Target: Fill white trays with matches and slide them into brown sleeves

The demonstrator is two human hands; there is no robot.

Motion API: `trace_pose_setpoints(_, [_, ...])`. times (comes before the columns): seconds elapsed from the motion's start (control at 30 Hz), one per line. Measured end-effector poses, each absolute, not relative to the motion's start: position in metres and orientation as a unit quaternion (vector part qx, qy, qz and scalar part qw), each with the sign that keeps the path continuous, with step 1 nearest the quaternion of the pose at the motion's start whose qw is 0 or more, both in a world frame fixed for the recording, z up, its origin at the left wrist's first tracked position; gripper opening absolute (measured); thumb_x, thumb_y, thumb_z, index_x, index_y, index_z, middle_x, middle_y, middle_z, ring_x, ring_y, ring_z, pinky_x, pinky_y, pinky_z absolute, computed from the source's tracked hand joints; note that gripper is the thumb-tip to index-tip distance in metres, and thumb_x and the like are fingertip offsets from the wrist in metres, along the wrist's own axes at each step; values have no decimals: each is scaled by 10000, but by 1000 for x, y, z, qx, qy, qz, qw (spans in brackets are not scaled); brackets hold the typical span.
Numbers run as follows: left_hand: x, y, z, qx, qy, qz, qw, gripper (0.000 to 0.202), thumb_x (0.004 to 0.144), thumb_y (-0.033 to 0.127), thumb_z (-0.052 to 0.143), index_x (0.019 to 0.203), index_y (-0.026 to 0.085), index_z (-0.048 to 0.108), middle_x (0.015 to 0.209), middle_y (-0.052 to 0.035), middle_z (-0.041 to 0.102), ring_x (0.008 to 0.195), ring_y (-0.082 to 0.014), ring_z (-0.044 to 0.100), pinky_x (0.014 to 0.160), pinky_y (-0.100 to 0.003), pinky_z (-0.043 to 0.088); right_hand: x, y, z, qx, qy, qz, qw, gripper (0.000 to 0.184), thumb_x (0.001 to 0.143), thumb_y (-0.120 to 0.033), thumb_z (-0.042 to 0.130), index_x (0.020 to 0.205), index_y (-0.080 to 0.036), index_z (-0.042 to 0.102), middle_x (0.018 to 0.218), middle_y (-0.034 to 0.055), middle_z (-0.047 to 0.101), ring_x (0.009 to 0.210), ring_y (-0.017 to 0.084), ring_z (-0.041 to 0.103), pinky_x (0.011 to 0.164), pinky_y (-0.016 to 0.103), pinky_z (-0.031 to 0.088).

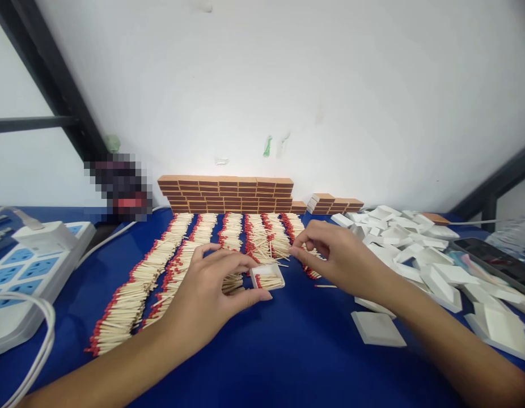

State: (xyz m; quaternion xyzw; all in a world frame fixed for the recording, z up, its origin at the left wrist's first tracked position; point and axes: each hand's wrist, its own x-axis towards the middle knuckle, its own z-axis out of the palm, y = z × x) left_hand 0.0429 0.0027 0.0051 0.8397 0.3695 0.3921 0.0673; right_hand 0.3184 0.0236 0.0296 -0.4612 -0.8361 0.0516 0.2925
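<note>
**Work position.** The small white open-topped cardboard tray [269,277] lies at the centre of the blue-covered desk [288,362], just near of the match rows. Its open side faces up, and a few red-tipped sticks lie flat inside it.

**Left hand.** The left hand [207,289] is closed around the tray's left end, thumb along the near edge and forefinger over the far edge. This grip appears to keep the light tray from sliding on the cloth.

**Right hand.** The right hand [339,258] hovers to the right of the tray and does not touch it. Its fingertips [297,250] are drawn together at the near end of the rows. It cannot be told whether sticks are pinched between them.

**Stock.**
- The long rows of red-tipped wooden matches [169,266] run from near left to far centre. The heads are aligned, which probably allows sticks to be lifted in parallel bundles.
- The wall of stacked brown cardboard sleeves [226,194] stands at the far edge, against the wall.
- The heap of empty white trays [415,249] lies to the right, within reach of the right hand.

**Surroundings.** A white and blue power strip [28,272] lies at the left. A dark phone [492,260] lies at the far right.
</note>
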Motion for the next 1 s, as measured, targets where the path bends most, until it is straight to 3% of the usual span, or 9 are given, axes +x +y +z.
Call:
trace_pose_setpoints(0.1, [42, 2, 5, 837, 378, 391, 65, 380, 788, 484, 937, 1026, 267, 735, 1036, 52, 838, 951, -219, 750, 994, -419, 460, 321, 28, 22, -482, -843, 86, 223, 187, 977, -358, 727, 859, -214, 711, 829, 22, 665, 732, 172, 581, 662, 321, 417])
trace_pose_setpoints(0.37, [42, 3, 2, 839, 375, 389, 66, 389, 817, 538, 899, 1058, 277, 741, 1069, 30, 837, 990, -243, 738, 1007, -444, 453, 313, 26, 15, -488, -848, 132, 159, 138, 970, -172, 639, 836, -204, 644, 855, 27, 655, 733, 165, 576, 660, 304, 418])
trace_pose_setpoints(0.57, [42, 2, 4, 841, 370, 388, 71, 388, 808, 512, 913, 1058, 277, 731, 1065, 42, 834, 994, -237, 739, 1005, -435, 439, 316, 29, 16, -516, -833, 97, 175, 90, 997, -257, 667, 924, -207, 654, 889, 35, 670, 771, 190, 601, 679, 318, 422])
trace_pose_setpoints(1.0, [42, 2, 4, 848, 353, 389, 77, 400, 816, 490, 917, 1085, 275, 713, 1086, 49, 831, 997, -214, 764, 1060, -439, 385, 326, 34, 18, -512, -839, 85, 164, 129, 993, -205, 598, 867, -210, 627, 865, 37, 665, 741, 184, 594, 675, 322, 428])
